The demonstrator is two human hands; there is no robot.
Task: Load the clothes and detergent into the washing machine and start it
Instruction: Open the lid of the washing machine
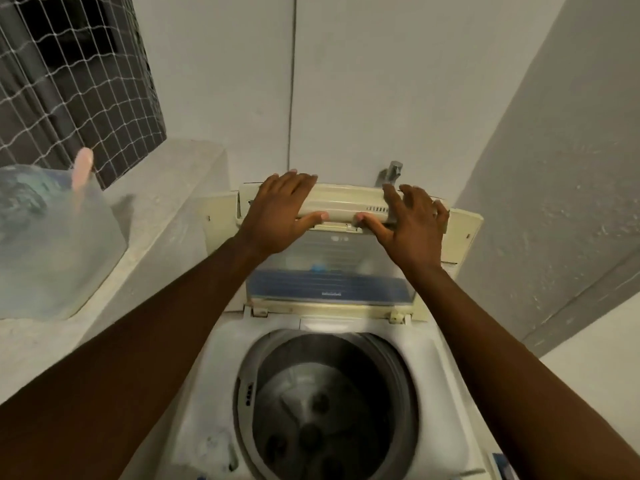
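A white top-loading washing machine stands below me with its folding lid raised and folded against the back wall. The steel drum lies open, and I see no clothes inside it. My left hand grips the lid's cream top edge on the left, fingers over it and thumb underneath. My right hand grips the same edge on the right, thumb under it. The lid's clear lower panel shows a blue strip. No detergent or clothes are clearly visible.
A translucent plastic container with a pink handle sits on a concrete ledge to the left. A netted window is above it. A metal tap sticks out of the wall behind the machine. A wall closes the right side.
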